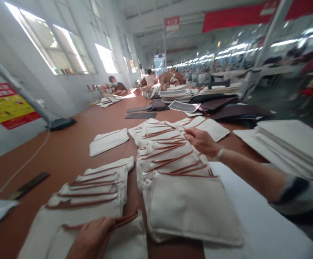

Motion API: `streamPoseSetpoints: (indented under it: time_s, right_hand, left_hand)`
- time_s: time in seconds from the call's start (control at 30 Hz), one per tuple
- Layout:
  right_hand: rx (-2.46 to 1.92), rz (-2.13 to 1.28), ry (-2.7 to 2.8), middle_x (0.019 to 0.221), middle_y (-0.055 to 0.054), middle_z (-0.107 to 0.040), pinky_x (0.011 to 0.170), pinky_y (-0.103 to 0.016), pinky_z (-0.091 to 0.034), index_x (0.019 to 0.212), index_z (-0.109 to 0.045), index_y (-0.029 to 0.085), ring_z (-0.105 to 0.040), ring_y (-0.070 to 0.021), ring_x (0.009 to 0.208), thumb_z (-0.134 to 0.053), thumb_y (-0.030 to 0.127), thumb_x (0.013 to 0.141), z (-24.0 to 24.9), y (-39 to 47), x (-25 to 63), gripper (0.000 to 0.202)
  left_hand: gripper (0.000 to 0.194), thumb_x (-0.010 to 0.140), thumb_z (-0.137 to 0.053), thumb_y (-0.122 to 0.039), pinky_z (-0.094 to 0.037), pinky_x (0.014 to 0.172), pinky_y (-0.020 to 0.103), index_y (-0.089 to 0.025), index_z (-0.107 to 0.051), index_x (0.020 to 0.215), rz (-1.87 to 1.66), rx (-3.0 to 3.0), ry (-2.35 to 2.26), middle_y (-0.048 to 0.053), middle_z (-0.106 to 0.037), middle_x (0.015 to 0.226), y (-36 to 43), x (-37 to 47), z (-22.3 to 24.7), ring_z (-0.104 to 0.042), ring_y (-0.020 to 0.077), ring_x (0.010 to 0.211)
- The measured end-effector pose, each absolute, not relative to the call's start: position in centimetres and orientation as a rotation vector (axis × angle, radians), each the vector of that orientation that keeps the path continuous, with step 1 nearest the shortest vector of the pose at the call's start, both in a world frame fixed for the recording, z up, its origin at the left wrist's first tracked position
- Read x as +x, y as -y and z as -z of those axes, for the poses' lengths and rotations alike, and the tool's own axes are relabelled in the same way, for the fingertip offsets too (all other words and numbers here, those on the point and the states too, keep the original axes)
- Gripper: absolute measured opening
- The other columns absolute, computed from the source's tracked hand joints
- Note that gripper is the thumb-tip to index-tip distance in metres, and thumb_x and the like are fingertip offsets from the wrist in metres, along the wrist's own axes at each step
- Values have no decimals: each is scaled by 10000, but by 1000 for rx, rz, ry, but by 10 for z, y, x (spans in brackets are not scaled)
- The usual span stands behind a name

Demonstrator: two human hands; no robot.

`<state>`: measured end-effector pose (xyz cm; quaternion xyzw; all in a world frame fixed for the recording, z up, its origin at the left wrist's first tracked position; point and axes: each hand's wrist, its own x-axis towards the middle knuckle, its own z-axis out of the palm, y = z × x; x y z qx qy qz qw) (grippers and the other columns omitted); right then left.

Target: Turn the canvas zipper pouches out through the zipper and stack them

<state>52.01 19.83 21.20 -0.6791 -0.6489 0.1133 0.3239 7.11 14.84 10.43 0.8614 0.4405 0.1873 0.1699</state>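
At the bottom of the head view, my left hand [93, 233] is closed over the brown-trimmed top edge of a cream fabric pouch [129, 237]. That pouch lies at the near end of a row of overlapping pouches [91, 199] with brown edging. My right hand [203, 141] has its fingers curled together at the right side of a second, longer row of pouches [172, 154]. Whether the fingertips pinch a pouch there is hidden. A flat cream pouch [191, 208] faces up at the near end of this second row.
A single cream piece [109, 141] lies behind the left row. Stacked cream panels [294, 144] stand at right, beside a white sheet [242, 201]. Dark panels [221, 102] are piled farther back. A dark flat bar [29, 185] and a white cord [34, 158] lie left. People sit far off.
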Motion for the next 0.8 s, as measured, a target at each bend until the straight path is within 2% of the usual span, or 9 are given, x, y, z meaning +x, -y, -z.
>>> streamPoseSetpoints:
  time_s: [0.1,0.17,0.27,0.37,0.43,0.53,0.63,0.7,0.8]
  right_hand:
    - [-1418,-502,1823,1139,-51,-699,930,-308,-511,1220,-625,209,-655,-205,1032,-542,279,961,-227,-112,460,281]
    - [-1080,-787,1883,1178,-77,-689,944,-345,-512,1290,-592,201,-653,-217,1064,-567,168,886,-235,-57,424,406]
    - [-738,-1139,1776,1307,-86,-626,1071,-400,-426,1322,-574,208,-575,-220,1220,-550,56,763,-243,0,388,580]
    - [-496,-1441,1496,1395,-67,-571,1165,-402,-296,1317,-584,226,-467,-222,1346,-575,49,680,-248,30,374,661]
    - [-409,-1615,1366,1382,-61,-581,1150,-393,-299,1333,-575,243,-469,-234,1336,-610,80,664,-247,48,374,689]
    - [-472,-1834,1376,1228,-65,-641,968,-319,-435,1300,-588,217,-573,-227,1138,-730,158,659,-233,79,375,659]
    - [-675,-1906,1422,965,-15,-644,721,-234,-458,1099,-620,173,-578,-160,842,-871,241,573,-213,113,374,587]
    - [-808,-1791,1455,820,22,-581,622,-207,-416,952,-581,163,-504,-114,700,-882,316,590,-209,132,372,495]
    - [-1041,-1370,1676,736,41,-497,544,-184,-337,831,-513,170,-404,-88,633,-764,305,761,-223,154,368,293]
  left_hand:
    - [212,778,-474,-146,-471,748,303,-207,-673,821,-162,2116,-1254,15,-668,821,-110,83,-174,-610,210,823]
    - [217,715,-462,-137,-428,735,277,-190,-645,820,-149,1992,-1156,-1,-605,789,-88,98,-220,-552,194,808]
    - [149,711,-487,-155,-382,680,247,-180,-588,819,-222,1810,-956,-14,-528,789,-50,116,-273,-462,158,749]
    - [38,706,-524,-162,-368,675,241,-177,-537,738,-247,1750,-798,-12,-495,779,-10,124,-292,-431,153,747]
    - [24,697,-527,-158,-368,692,243,-174,-509,693,-278,1768,-722,-10,-493,770,13,126,-288,-434,156,758]
    - [39,698,-506,-135,-350,669,240,-173,-494,694,-319,1754,-718,-20,-471,718,39,127,-267,-415,145,723]
    - [72,695,-482,-117,-348,653,239,-180,-453,677,-395,1716,-679,-22,-463,712,56,126,-253,-417,142,712]
    - [82,685,-468,-99,-369,675,240,-180,-460,669,-412,1751,-627,-16,-494,734,61,126,-256,-447,147,734]
    - [135,694,-468,-80,-395,705,230,-171,-564,719,-290,1904,-613,-20,-559,743,63,127,-277,-497,153,752]
